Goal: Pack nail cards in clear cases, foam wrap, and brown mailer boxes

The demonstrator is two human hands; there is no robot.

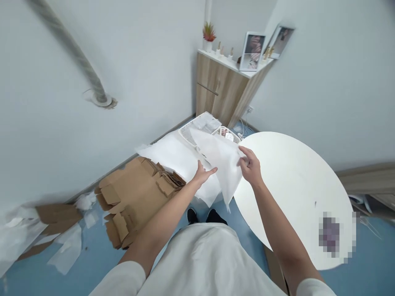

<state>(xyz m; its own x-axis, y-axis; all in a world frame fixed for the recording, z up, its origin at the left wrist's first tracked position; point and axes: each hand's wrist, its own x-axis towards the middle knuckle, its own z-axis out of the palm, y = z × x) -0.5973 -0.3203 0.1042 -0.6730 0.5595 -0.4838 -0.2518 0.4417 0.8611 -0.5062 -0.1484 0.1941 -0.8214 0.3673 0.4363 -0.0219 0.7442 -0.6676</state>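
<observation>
My right hand (251, 167) pinches the edge of a thin, white, translucent packing foam sheet (224, 160) by the rim of the round white table (286, 181). The sheet hangs down in loose folds to the left of that hand. My left hand (203, 174) is beside the sheet, thumb and fingers spread apart with nothing gripped. More white foam sheets (173, 150) lie in a pile beyond my left hand. Flattened brown cardboard boxes (135, 193) are stacked left of that pile.
White plastic baskets (185, 133) stand behind the sheets, before a wooden cabinet (206, 78) bearing picture frames (252, 51) and a small plant (209, 33). Crumpled packing scraps (66, 246) litter the blue floor (92, 263) at left. A pipe (77, 53) enters the left wall.
</observation>
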